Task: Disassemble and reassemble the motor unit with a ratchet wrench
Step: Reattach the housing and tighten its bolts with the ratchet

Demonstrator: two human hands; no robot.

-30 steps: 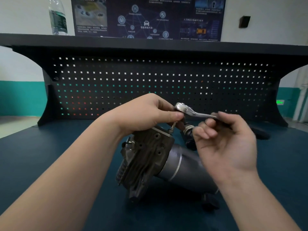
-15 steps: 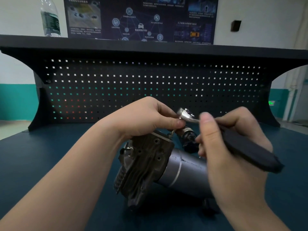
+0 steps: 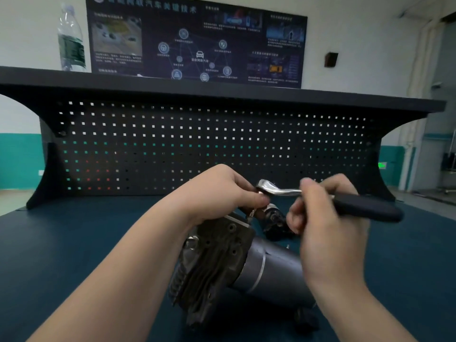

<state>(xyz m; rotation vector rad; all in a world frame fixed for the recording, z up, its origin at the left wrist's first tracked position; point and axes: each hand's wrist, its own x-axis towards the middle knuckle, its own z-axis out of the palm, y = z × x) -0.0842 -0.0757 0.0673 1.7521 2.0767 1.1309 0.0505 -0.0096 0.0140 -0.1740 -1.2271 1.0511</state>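
Note:
The motor unit (image 3: pixel 269 270) lies on its side on the dark blue bench top, its ribbed dark end plate (image 3: pixel 212 262) facing me and its grey cylinder body pointing right. A ratchet wrench (image 3: pixel 278 190) with a chrome head and black handle (image 3: pixel 367 208) stands over the plate's top corner on a thin bit. My left hand (image 3: pixel 222 191) pinches the wrench head and the bit below it. My right hand (image 3: pixel 325 218) is closed around the handle near the chrome neck. The bolt itself is hidden under my fingers.
A small dark part (image 3: pixel 276 220) lies just behind the motor. The black pegboard back panel (image 3: pixel 197 144) rises behind the bench, with a shelf (image 3: pixel 222 90) above it carrying a water bottle (image 3: pixel 71 43). A small black piece (image 3: pixel 306 317) sits under the motor's right end.
My right hand swung the wrench handle around the head: first it pointed away to the right, then toward me, and now it points right again. The left hand stayed on the wrench head.

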